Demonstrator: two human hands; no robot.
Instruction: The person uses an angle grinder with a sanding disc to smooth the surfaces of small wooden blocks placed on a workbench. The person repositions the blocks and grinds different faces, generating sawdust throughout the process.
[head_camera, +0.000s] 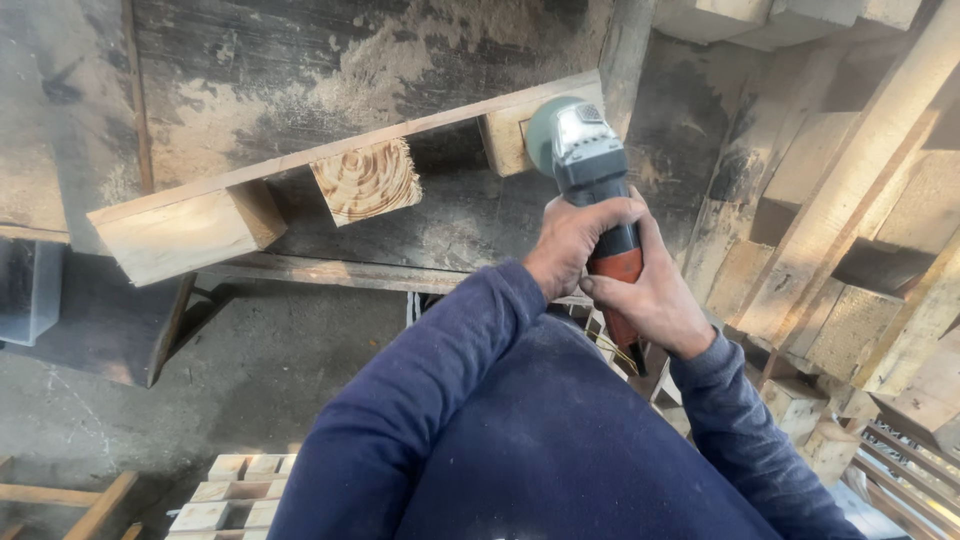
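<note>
An angle grinder (585, 165) with a grey head and red-orange body is held in both hands. My left hand (578, 243) wraps the dark neck of the tool. My right hand (655, 300) grips the red-orange rear handle. The grinder's disc guard rests against the right wooden block (505, 140) of a pallet runner (300, 160), a long plank with three blocks fixed under it. The middle block (368, 180) shows ring grain. The left block (185, 232) is pale and smooth. The runner lies on a dark, sawdust-covered workbench (300, 70).
Stacked pallet runners and wooden blocks (850, 250) lean at the right. More small blocks (235, 490) sit on the concrete floor (150, 400) below. A grey box (28, 290) stands at the left edge. Blue sleeves fill the lower centre.
</note>
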